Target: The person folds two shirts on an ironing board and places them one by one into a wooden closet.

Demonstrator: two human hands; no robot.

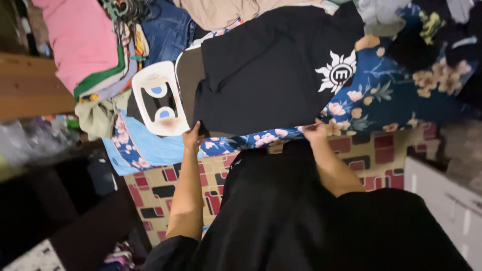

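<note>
Now both hands grip the near edge of the black T-shirt (266,70): left hand (192,138) at its left corner, right hand (315,131) at the right, fingers closed on cloth. Its long axis runs left-right, beyond the hands, over the floral bedsheet (391,95).

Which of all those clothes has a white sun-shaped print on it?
The black shirt spread flat between both hands, print near its right edge. The pink cloth and jeans behind show no such print.

A black shirt (266,70) bearing a white sun emblem is lying over a dark blue sheet (386,95) with pink and tan flowers. A white board (158,103) with blue dots is sitting beside it, near pink cloth (80,35) and blue jeans (168,30).
</note>
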